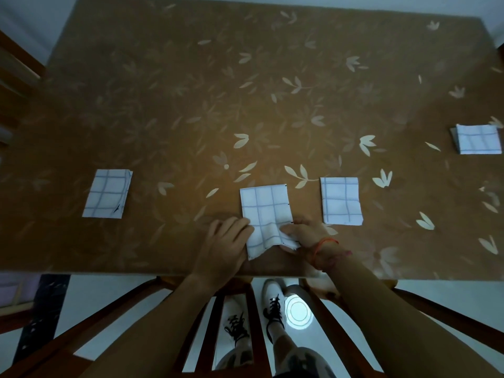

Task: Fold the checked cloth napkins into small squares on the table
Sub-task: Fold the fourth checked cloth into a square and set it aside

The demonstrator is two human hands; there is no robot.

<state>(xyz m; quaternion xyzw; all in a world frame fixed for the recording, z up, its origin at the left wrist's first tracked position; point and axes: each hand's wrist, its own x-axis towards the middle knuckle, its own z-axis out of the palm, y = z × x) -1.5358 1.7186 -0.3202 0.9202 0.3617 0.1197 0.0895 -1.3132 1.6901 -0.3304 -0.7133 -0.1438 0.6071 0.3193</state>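
Head view: the napkin [266,211] lies in front of me near the table's [245,91] near edge, folded to a rectangle. Its long axis runs away from me, with the far end leaning a little left. The far edge is straight and flat. The near edge is rumpled and stops just short of the table's rim.

My right hand [305,236] pinches the near right corner, which is lifted and creased off the surface. A red thread [324,245] circles that wrist. My left hand [225,244] sits at the napkin's left edge with its fingers bent and their tips touching the cloth. I cannot tell whether they grip it or only rest on it.

The right napkin [341,200] lies flat just beside the napkin, apart from it, and also points away from me. The left napkin [107,193] is well apart, with its far end tilted right. The far napkin [477,139] sits by the table's right edge.

Beyond the napkin the tabletop is open to the far side, and there is bare surface between it and the left napkin. A chair [245,309] stands below the near rim, under my forearms.
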